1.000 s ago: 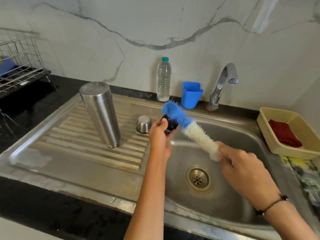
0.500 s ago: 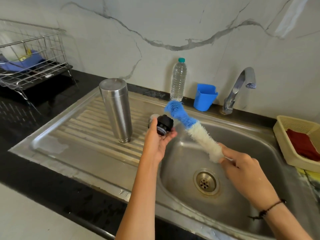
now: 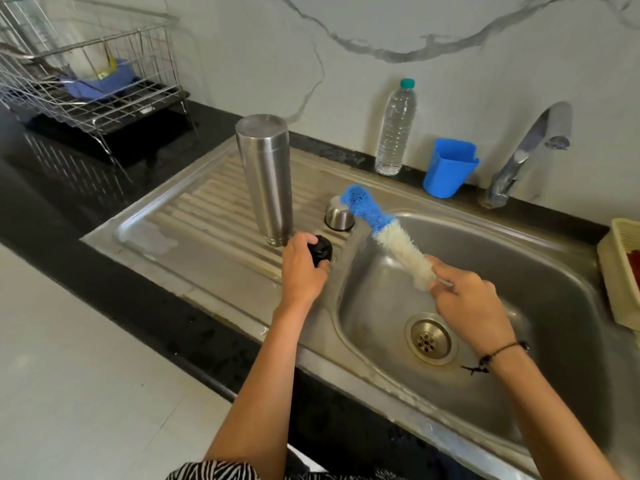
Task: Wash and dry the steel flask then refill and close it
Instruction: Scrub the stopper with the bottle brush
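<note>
The steel flask (image 3: pixel 266 178) stands upside down on the ribbed drainboard (image 3: pixel 194 216). My left hand (image 3: pixel 300 268) grips the black stopper (image 3: pixel 320 250) low on the drainboard, just right of the flask's base. A small steel cap (image 3: pixel 337 216) sits behind it near the basin's edge. Over the sink basin (image 3: pixel 540 271), my right hand (image 3: pixel 471 299) holds the bottle brush (image 3: pixel 388 233) by its lower end, its blue tip pointing up and left above the steel cap.
A water bottle (image 3: pixel 396 129), a blue cup (image 3: pixel 450 168) and the tap (image 3: pixel 526 154) line the back wall. A cream basket (image 3: pixel 620 271) with a red cloth sits at the right. A wire dish rack (image 3: pixel 86 74) stands on the black counter at the left.
My left hand has lowered the black stopper from beside the brush tip down to the drainboard by the flask. The brush has stayed in my right hand over the basin.
</note>
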